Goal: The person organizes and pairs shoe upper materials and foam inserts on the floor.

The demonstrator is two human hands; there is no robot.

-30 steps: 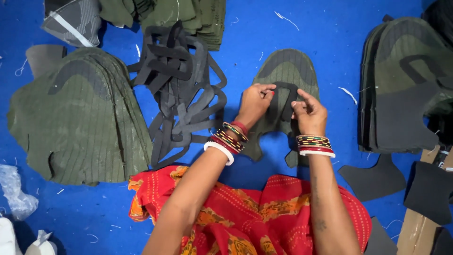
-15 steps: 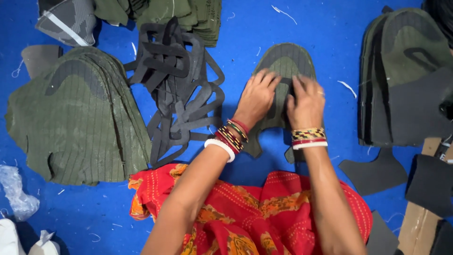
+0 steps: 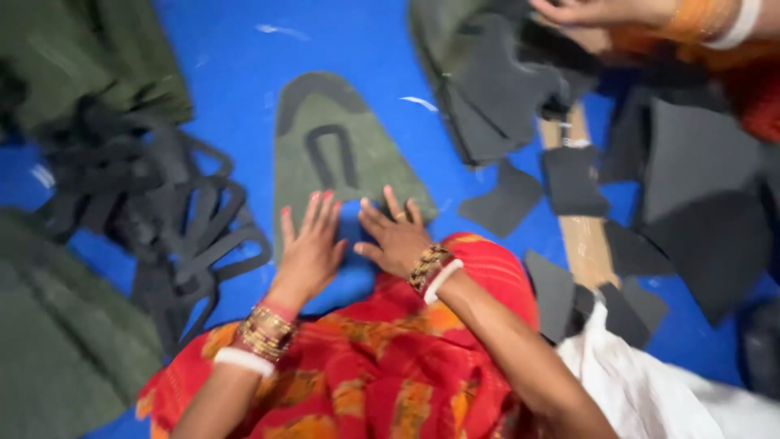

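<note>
Head camera looks down on a blue floor point(image 3: 244, 49) where an olive green cut piece point(image 3: 341, 154), rounded at the far end and wide at the near end, lies flat with a dark band on top and a dark U-shaped strip in its middle. Both hands rest on its near edge: the left hand point(image 3: 313, 248) lies palm down with the fingers spread and straight, and the right hand point(image 3: 394, 236) lies beside it, also flat, fingers fanned toward the piece. Neither hand has a closed grip; the fingers are apart and pressing, holding nothing. I judge that the step in hand is pressing or smoothing the layered piece flat on the floor, and that a next move would need the fingers to curl under one edge in order to lift it without shifting the strip. Both wrists carry bangles, and the forearms come from over a red and orange patterned cloth point(image 3: 390, 366) on the lap. To the left lies a tangle of dark strips point(image 3: 162, 219) and stacks of green pieces point(image 3: 73, 65). To the right lie dark grey cut shapes point(image 3: 504, 195) and a wooden board point(image 3: 581, 236). At the top right, another person's hand point(image 3: 585, 16) reaches over a further stack point(image 3: 479, 81). The picture is blurred, so fine details are not clear.
</note>
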